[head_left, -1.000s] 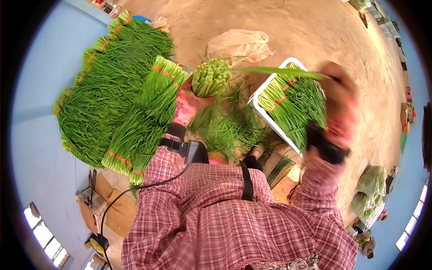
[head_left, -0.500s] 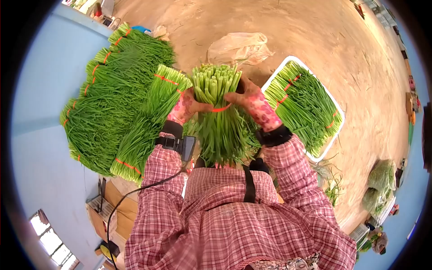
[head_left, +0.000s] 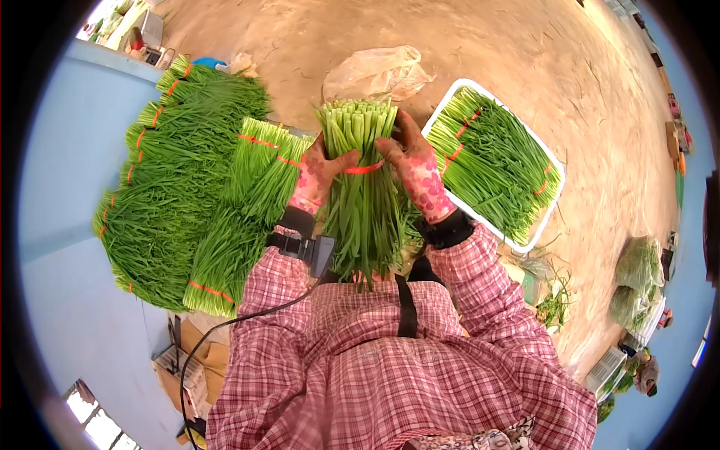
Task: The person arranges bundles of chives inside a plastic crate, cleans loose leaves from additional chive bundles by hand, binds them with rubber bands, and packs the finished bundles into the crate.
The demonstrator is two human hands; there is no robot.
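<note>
Upright in front of my body is a thick bundle of garlic chives [head_left: 361, 214], its pale cut ends up and its dark leaves hanging down. A red band [head_left: 364, 169] runs round it just below the stems. My left hand [head_left: 320, 171] grips its left side, the thumb close to the band. On the other side my right hand [head_left: 412, 157] is closed round the stems, with its thumb in front and its fingers partly hidden behind. Patterned pink cuffs cover both wrists.
At left lies a large pile of banded chive bundles [head_left: 180, 225] against a blue wall [head_left: 56, 172]. A white crate [head_left: 523, 247] of more bundles stands at right. Beyond the held bundle, a crumpled plastic bag [head_left: 379, 71] lies on the floor. A black cable [head_left: 225, 324] runs from my left wrist.
The view has shifted slightly, so the pile and crate sit further left. Both hands keep their hold on the bundle, which shows its cut ends less from above.
</note>
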